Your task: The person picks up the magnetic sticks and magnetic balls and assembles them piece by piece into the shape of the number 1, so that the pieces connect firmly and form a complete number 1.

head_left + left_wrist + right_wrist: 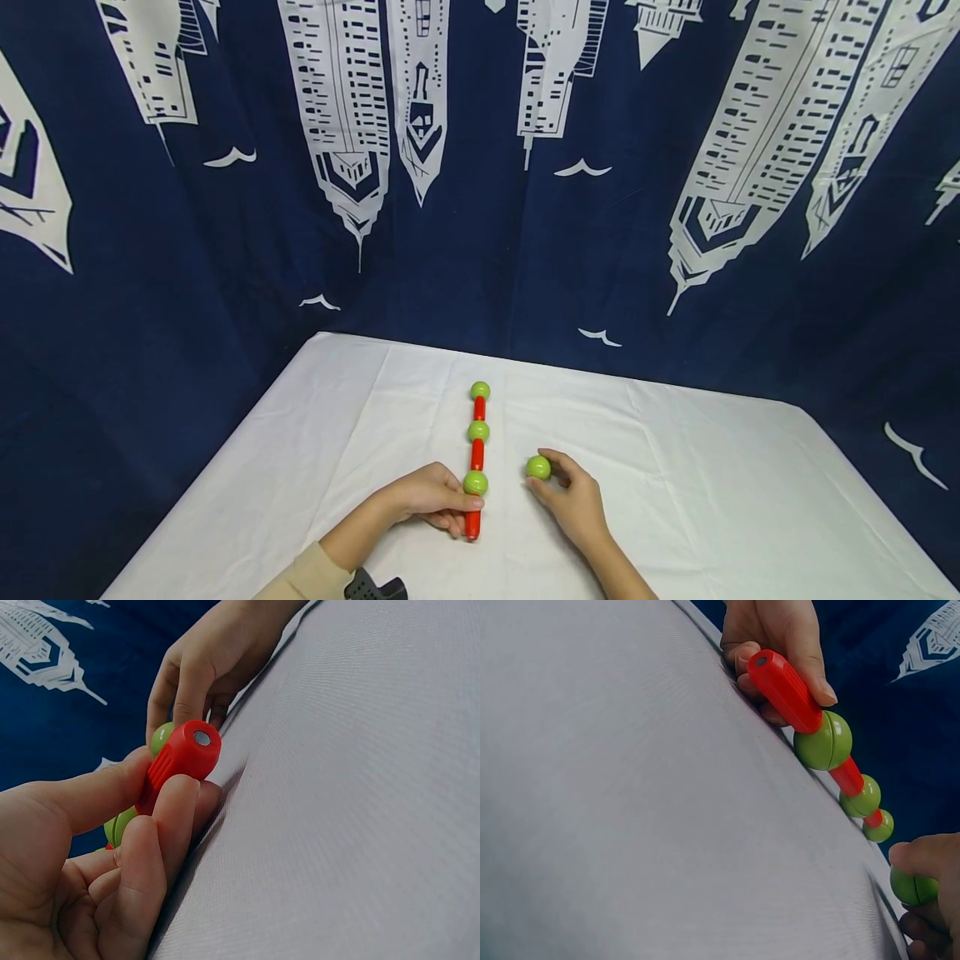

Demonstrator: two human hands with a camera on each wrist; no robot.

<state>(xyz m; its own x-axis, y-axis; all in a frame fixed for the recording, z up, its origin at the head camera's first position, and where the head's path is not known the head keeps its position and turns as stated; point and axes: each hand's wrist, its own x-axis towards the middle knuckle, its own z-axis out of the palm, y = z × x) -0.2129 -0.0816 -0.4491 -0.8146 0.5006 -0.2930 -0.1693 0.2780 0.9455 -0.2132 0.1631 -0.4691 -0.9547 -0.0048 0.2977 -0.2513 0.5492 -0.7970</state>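
A straight chain of green balls and red rods lies on the table, running away from the person. My left hand (435, 498) pinches the nearest red rod (472, 525) between thumb and fingers, just below a green ball (476, 482). In the left wrist view that red rod (180, 761) shows a round metal disc in its free end. To the right of the chain, my right hand (573, 500) holds a loose green ball (538, 467) between thumb and fingertips. This ball (913, 885) is apart from the chain and has a seam around it.
A white cloth (675, 483) covers the table. Behind it hangs a dark blue curtain (480, 275) printed with white buildings and birds. The far green ball (480, 390) of the chain lies towards the table's back edge. A black band (375, 587) is on the left wrist.
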